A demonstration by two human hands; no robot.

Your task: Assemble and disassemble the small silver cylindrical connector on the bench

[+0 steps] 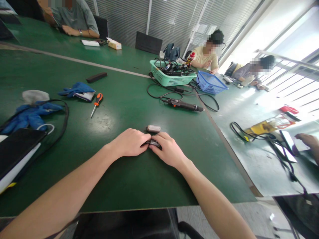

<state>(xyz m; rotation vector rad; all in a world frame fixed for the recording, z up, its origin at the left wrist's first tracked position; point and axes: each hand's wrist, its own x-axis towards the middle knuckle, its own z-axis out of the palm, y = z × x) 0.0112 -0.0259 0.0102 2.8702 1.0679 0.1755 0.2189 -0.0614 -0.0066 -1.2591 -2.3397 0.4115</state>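
Both of my hands meet over the green tabletop (139,186), low on its surface. My left hand (133,142) has its fingers closed around the left end of a small dark metal cylindrical part (155,143). The right end of that part is gripped by my right hand (168,147), thumb in front and fingers behind. Much of the part is hidden by my fingers, so its exact kind does not show. Just beyond my fingertips lies a silver metal cylinder (154,128) on its side, apart from both hands.
An orange-handled screwdriver (99,99), blue gloves (32,114) and a black phone-like slab (18,149) lie to the left. Ahead are a corded electric screwdriver (185,105), a green basket (171,80) of cables and a blue basket (211,84). Several people sit around.
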